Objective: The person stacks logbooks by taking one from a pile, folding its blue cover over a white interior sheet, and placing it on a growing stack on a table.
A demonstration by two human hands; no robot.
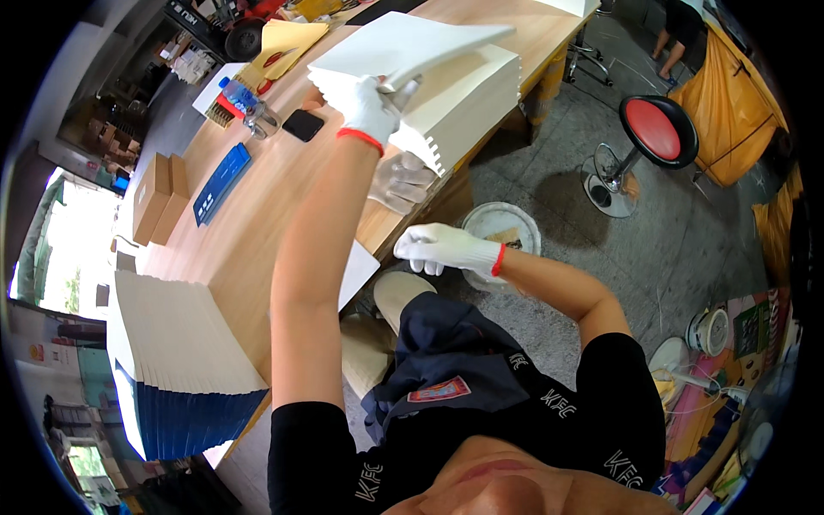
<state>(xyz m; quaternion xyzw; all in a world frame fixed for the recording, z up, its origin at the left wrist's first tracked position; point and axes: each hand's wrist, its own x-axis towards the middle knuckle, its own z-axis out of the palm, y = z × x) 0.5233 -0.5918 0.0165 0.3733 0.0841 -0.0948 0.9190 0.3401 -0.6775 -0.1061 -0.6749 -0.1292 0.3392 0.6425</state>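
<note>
My left hand point(373, 110), in a white knit glove with a red cuff, grips the near edge of the top white sheets point(403, 47). These sheets lie askew and partly raised over a thick stack of cream-white paper point(468, 103) with a notched near edge. My right hand point(446, 247), gloved the same way, hangs beside the table's edge with its fingers curled in; nothing shows in it. Between the two hands, a greyish-white glove point(402, 183) lies on the wooden table point(257, 232). A loose white sheet point(356, 273) sits at the table's near edge.
A tall pile of white and dark blue sheets point(189, 343) stands at the lower left. Beyond are brown boxes point(153, 199), a blue printed strip point(221, 182), a phone point(303, 126) and a bottle point(236, 93). A white bucket point(525, 227) and red stool point(652, 129) stand right.
</note>
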